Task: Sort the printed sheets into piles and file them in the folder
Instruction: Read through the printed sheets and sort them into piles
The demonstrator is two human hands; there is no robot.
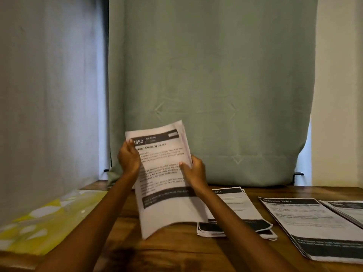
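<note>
I hold a stack of printed sheets (165, 177) upright above the wooden table (176, 250); its top page has a black header and footer band. My left hand (128, 157) grips the stack's upper left edge. My right hand (193, 171) grips its right edge, thumb on the front page. A pile of printed sheets (243, 213) lies flat on the table behind my right forearm. Another pile (314, 226) lies to the right, and a third pile (349, 211) shows at the right frame edge. A yellow translucent folder (45, 218) lies flat at the table's left.
A green curtain (212, 85) hangs behind the table, with a pale curtain (49, 95) at the left and a cream wall (339, 95) at the right.
</note>
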